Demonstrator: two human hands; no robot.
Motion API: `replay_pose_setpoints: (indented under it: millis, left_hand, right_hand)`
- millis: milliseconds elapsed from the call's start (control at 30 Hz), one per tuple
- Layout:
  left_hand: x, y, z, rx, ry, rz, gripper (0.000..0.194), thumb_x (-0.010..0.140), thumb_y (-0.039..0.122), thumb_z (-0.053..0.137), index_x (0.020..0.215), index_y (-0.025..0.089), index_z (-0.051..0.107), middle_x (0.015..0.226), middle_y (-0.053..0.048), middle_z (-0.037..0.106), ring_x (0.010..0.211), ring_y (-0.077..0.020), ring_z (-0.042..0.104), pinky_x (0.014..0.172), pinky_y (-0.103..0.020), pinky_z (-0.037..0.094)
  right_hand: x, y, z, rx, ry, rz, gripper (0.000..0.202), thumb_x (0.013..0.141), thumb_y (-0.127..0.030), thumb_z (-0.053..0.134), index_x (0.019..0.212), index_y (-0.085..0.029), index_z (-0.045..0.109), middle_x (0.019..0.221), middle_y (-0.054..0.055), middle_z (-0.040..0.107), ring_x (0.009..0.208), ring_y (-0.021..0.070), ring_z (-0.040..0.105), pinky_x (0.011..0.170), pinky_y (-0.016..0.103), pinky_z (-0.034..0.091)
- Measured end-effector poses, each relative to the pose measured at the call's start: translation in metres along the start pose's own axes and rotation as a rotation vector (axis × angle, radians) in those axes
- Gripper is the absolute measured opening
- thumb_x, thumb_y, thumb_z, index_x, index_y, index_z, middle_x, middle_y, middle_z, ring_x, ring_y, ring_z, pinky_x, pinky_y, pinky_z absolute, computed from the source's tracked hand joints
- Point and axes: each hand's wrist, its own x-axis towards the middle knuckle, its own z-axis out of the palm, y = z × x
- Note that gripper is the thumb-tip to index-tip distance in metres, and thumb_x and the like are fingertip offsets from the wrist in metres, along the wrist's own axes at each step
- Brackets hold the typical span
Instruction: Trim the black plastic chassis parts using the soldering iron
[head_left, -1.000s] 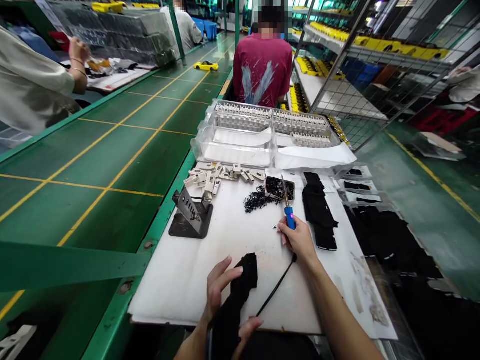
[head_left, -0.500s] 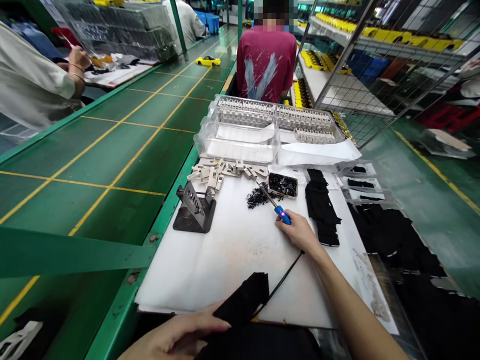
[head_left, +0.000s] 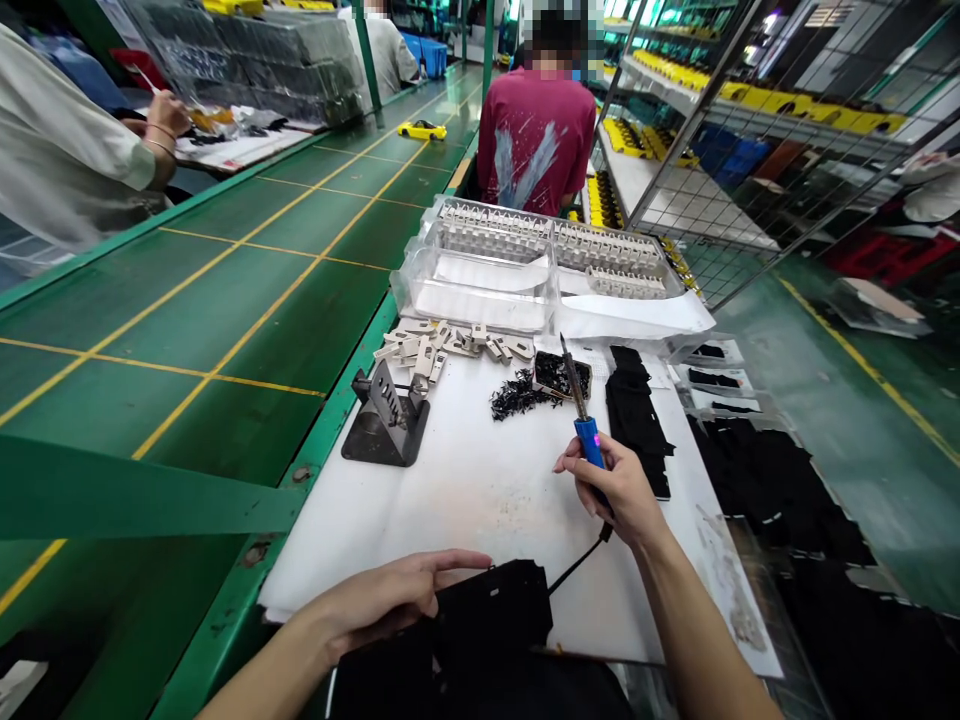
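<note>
My right hand (head_left: 616,487) is closed round the blue handle of a soldering iron (head_left: 589,440). Its metal tip points up and away, over a small box of black bits (head_left: 561,376), and a cord trails from the handle toward me. At the near edge of the table, my left hand (head_left: 397,597) grips a flat black panel (head_left: 499,605) with a few small slots. A loose pile of tiny black pieces (head_left: 517,396) lies beside the box. On the left stands a metal soldering iron stand (head_left: 388,420).
Pale plastic parts (head_left: 424,352) lie in a heap behind the stand. Clear trays (head_left: 480,312) with rows of parts sit at the far end. Black panels (head_left: 636,420) are stacked at right. A green conveyor (head_left: 225,290) carries a yellow toy car (head_left: 422,130). A person (head_left: 534,140) sits ahead.
The soldering iron has swung more upright, its tip moving right and away from the black pile. My left hand has risen with the black panel, which now shows its broad face.
</note>
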Motion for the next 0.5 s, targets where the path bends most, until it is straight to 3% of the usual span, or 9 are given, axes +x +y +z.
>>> replay_pose_setpoints:
  millis: [100,167,233,367,433,500]
  left_hand:
    - [0.006,0.0,-0.006,0.043,-0.083,-0.069,0.056,0.064,0.012,0.058,0.116,0.026,0.069,0.135,0.002,0.059,0.13,-0.0258,0.046,0.105,-0.033,0.035]
    - [0.009,0.0,-0.007,-0.015,-0.106,-0.082,0.058,0.065,0.015,0.064,0.122,0.025,0.065,0.133,-0.001,0.06,0.122,-0.0274,0.053,0.1,-0.035,0.04]
    - [0.012,0.001,-0.006,-0.143,-0.095,-0.055,0.064,0.064,0.015,0.068,0.127,0.023,0.059,0.128,-0.006,0.063,0.104,-0.0263,0.064,0.084,-0.033,0.049]
    - [0.021,0.015,0.012,-0.274,0.107,0.092,0.069,0.062,0.009,0.062,0.129,0.02,0.05,0.11,-0.006,0.067,0.062,-0.0136,0.063,0.06,-0.026,0.047]
    - [0.031,0.024,0.028,-0.272,0.236,0.204,0.071,0.06,0.004,0.059,0.127,0.021,0.047,0.099,-0.002,0.067,0.057,-0.0105,0.059,0.057,-0.024,0.046]
    - [0.045,0.03,0.046,-0.293,0.282,0.296,0.069,0.058,0.001,0.056,0.123,0.023,0.045,0.087,0.002,0.063,0.055,-0.0091,0.055,0.055,-0.023,0.043]
  right_hand:
    - [-0.012,-0.006,0.0,0.05,-0.017,0.001,0.025,0.074,-0.034,0.075,0.086,-0.016,0.063,0.069,0.001,0.065,0.029,0.0029,0.037,0.027,0.018,0.014]
    - [-0.019,-0.009,0.0,0.063,-0.018,0.017,0.024,0.074,-0.033,0.075,0.086,-0.015,0.065,0.055,-0.003,0.057,0.028,0.0031,0.034,0.028,0.018,0.013]
    - [-0.024,-0.013,0.002,0.063,-0.018,0.034,0.024,0.074,-0.033,0.075,0.086,-0.014,0.067,0.042,-0.007,0.046,0.027,0.0035,0.03,0.029,0.018,0.012]
    - [-0.031,-0.02,0.012,0.032,-0.011,0.041,0.025,0.073,-0.034,0.076,0.085,-0.013,0.068,0.041,-0.009,0.038,0.031,0.0036,0.029,0.032,0.019,0.011]
    - [-0.03,-0.022,0.017,-0.008,0.023,0.037,0.026,0.072,-0.035,0.076,0.085,-0.014,0.068,0.044,-0.009,0.038,0.034,0.0035,0.028,0.034,0.019,0.012]
    - [-0.028,-0.022,0.021,-0.07,0.06,0.013,0.026,0.072,-0.036,0.076,0.084,-0.014,0.068,0.046,-0.008,0.037,0.037,0.0039,0.027,0.036,0.02,0.014]
